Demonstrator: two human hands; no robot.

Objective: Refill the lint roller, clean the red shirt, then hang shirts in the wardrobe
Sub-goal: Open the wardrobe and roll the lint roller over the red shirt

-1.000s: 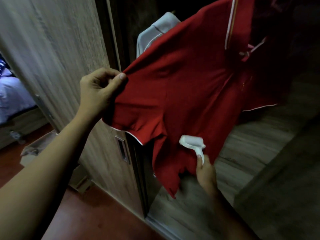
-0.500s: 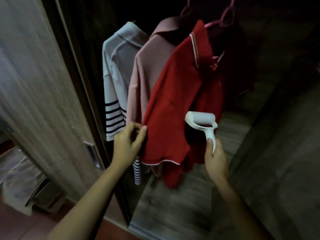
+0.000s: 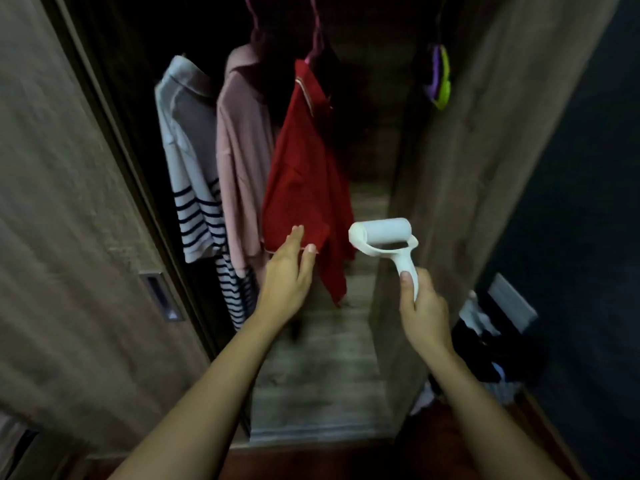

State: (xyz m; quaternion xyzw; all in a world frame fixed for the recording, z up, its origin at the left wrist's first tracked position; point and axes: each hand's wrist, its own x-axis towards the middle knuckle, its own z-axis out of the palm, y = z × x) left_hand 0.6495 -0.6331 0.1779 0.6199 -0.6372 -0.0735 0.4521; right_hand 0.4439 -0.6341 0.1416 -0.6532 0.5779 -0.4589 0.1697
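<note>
The red shirt (image 3: 304, 174) hangs on a pink hanger (image 3: 317, 39) inside the open wardrobe, rightmost of three hanging shirts. Left of it hang a pink shirt (image 3: 239, 161) and a grey shirt with navy stripes (image 3: 190, 188). My left hand (image 3: 287, 275) is open, its fingers flat by the red shirt's sleeve hem; whether they touch it I cannot tell. My right hand (image 3: 422, 306) grips the handle of the white lint roller (image 3: 384, 237), held upright to the right of the red shirt and apart from it.
The sliding wardrobe door (image 3: 69, 220) with a recessed handle (image 3: 161, 296) stands at left. A wooden side panel (image 3: 460, 188) bounds the compartment at right, with purple and green hangers (image 3: 440, 77) high up. Dark and light clothes (image 3: 485, 348) lie piled at lower right.
My left hand has let go of the red shirt's sleeve and opened. The shirt has swung down to hang straight. My right hand has drawn the lint roller off the shirt to the right.
</note>
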